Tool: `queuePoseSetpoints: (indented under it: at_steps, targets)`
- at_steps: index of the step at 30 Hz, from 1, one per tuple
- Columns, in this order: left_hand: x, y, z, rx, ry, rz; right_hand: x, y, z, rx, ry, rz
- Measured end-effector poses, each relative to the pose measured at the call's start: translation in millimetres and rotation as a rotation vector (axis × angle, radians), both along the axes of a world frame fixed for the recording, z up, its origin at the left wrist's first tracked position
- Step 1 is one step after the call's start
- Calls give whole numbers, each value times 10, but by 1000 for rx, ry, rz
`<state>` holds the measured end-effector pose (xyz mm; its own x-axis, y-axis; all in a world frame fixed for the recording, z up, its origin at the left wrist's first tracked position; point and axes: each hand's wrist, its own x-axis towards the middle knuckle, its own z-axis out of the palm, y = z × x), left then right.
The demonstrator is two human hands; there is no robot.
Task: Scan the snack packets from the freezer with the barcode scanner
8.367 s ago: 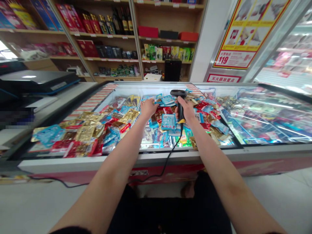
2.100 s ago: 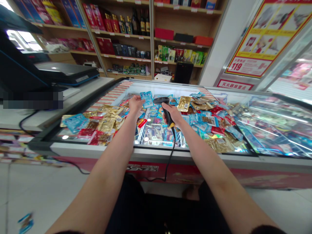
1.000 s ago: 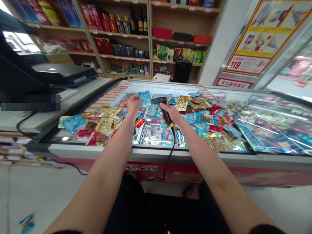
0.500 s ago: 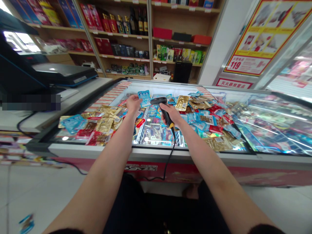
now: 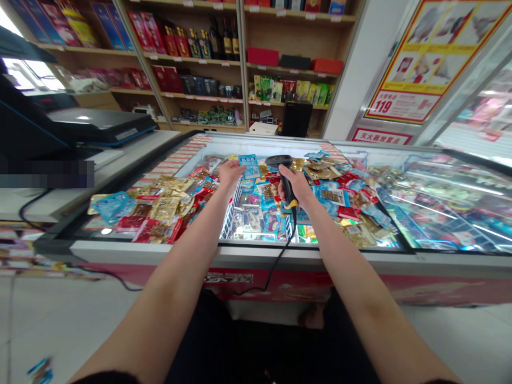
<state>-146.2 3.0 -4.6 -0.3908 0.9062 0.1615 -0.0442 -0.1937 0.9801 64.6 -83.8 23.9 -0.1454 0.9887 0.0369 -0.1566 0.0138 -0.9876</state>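
My left hand (image 5: 231,174) pinches a blue snack packet (image 5: 250,166) by its left edge, holding it up over the open middle of the chest freezer (image 5: 200,249). To the right of it, my right hand (image 5: 295,184) is wrapped around the handle of a black and yellow barcode scanner (image 5: 280,161). The scanner's head points left toward the packet, with a gap between them. A black cable (image 5: 276,261) hangs from the handle over the freezer's front edge. Gold, red and blue packets lie in a left pile (image 5: 164,205) and a right pile (image 5: 336,186).
On the left, a counter (image 5: 132,160) carries a black scale (image 5: 104,125). Shelves (image 5: 244,64) with bottles and boxes stand behind the freezer. A loose packet (image 5: 40,370) lies on the floor at lower left. Glass covers the freezer's right section (image 5: 448,202).
Both hands have shifted slightly right in the picture, the right hand with the scanner further than the left with the blue packet. The gap between scanner and packet has widened.
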Motion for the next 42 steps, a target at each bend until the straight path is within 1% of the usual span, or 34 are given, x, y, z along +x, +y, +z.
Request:
queuePoseSetpoints:
  at_steps: [3,4,6,7,9,11,13,14,17,21,26,31,34,37,42]
  targets:
    - [177,69,24,-46,-101,-64,179,-36,52,18,28,-110]
    - [242,97,37,-50,-128,-67,232,-49,69,20,37,-142]
    - [380,154,65,-54,-138,-61,323,-69,90,23,54,-193]
    - [451,179,76,-50,-108,-56,359,-75,92,31,62,-213]
    - [584,210,86,-26,46,-31,413,-76,81,54,77,-239]
    - [688,210,74,-6,299,-15,444,-63,55,78,87,-245]
    - [749,183,47,-21,549,-53,459,-43,24,99,90,-231]
    - [763,164,30,-36,641,-88,461,-32,11,108,87,-220]
    - [756,112,-14,-45,785,-148,458,-5,-18,123,62,-194]
    - [705,70,-45,-15,852,-137,440,15,-37,89,31,-171]
    - [652,-20,-41,-40,929,-124,377,-14,-55,55,22,-171]
    - [502,-174,-39,-103,1122,-86,235,-47,-74,54,12,-146]
    - [320,-268,-28,-148,1213,-44,103,-43,-93,42,-7,-84]
    - [75,-349,10,-234,1274,35,-66,-44,-101,29,-13,-37]
    - [-405,-467,61,-370,1281,159,-370,-60,-86,-1,-56,3]
